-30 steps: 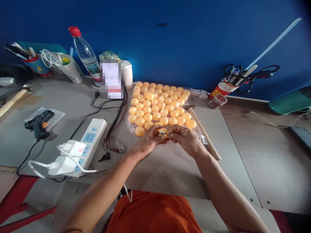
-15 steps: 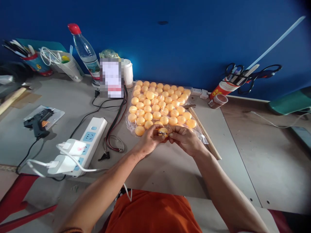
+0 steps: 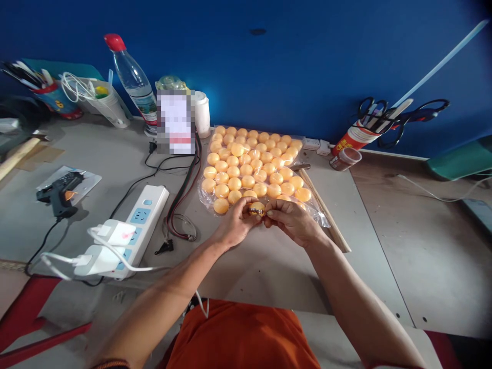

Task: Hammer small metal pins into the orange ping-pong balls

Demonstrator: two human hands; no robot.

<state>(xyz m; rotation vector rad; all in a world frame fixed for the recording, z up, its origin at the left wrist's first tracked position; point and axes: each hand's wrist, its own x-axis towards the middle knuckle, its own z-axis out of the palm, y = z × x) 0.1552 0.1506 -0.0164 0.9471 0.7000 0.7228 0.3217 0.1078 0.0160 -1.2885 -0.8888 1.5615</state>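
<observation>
My left hand [image 3: 237, 225] is closed around an orange ping-pong ball [image 3: 255, 205], thumb on its near side. A row of small shiny metallic pieces shows on the ball's near face; whether they sit in an opening or on the surface I cannot tell. The fingers of my right hand [image 3: 290, 221] are pinched at the ball's right edge, and their tips hide that part. Just behind both hands lies a clear plastic bag [image 3: 204, 199] filled with rows of similar orange balls [image 3: 248, 181].
A hammer [image 3: 325, 210] lies right of the bag. To the left are a white power strip [image 3: 148, 225] with plugged chargers, loose cables and a black glue gun [image 3: 61, 193]. A bottle [image 3: 136, 89] and a cup of scissors [image 3: 355, 137] stand near the blue wall.
The ball has turned slightly in my fingers, so the metallic row shows a little differently. Both hands stay in nearly the same place, and the view has shifted slightly.
</observation>
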